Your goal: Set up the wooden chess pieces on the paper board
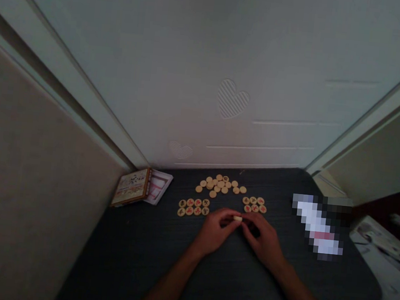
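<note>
The left hand (215, 231) and the right hand (264, 241) come together near the middle of a dark wood-grained table (128, 266), with one pale xiangqi piece (237, 218) between them, showing only its rim. The left hand's fingertips (232, 214) are pinched closed on it. The right hand's curled fingers (246, 219) come in from the other side, though you can't tell from here whether they grip the piece or merely touch it (fingers and shadow hide its face). Just ahead of the hands, a loose heap of blank-side-up pieces (219, 185) lies toward the far edge. To its near left sit eight face-up pieces (193, 207) in two rows, and to its near right six more (254, 204), their red and dark characters too small to read. An illustrated box (131, 186) sits at the far left corner beside a printed leaflet (157, 187). Near the right edge lies a pixelated object (316, 225), blurred past naming, and printed sheets (384, 257) past that edge run out of the frame.
</note>
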The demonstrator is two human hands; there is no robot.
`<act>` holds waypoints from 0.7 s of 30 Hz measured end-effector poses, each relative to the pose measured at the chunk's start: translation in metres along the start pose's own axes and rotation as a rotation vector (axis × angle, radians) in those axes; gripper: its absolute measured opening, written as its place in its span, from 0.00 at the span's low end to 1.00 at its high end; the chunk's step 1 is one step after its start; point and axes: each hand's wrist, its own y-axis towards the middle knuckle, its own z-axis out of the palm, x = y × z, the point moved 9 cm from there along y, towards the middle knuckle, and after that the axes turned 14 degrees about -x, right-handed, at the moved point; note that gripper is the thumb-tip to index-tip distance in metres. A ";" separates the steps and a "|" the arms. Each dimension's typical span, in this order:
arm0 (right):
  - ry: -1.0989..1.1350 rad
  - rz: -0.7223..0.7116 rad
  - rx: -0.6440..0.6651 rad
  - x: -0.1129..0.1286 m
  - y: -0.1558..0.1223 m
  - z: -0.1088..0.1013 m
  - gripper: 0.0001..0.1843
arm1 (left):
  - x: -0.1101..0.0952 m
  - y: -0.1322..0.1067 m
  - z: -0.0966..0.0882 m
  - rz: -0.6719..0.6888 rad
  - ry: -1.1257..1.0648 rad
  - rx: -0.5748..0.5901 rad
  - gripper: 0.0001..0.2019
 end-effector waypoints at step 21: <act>0.033 -0.019 0.010 0.003 -0.003 0.001 0.16 | -0.006 -0.002 0.000 0.070 0.208 -0.014 0.15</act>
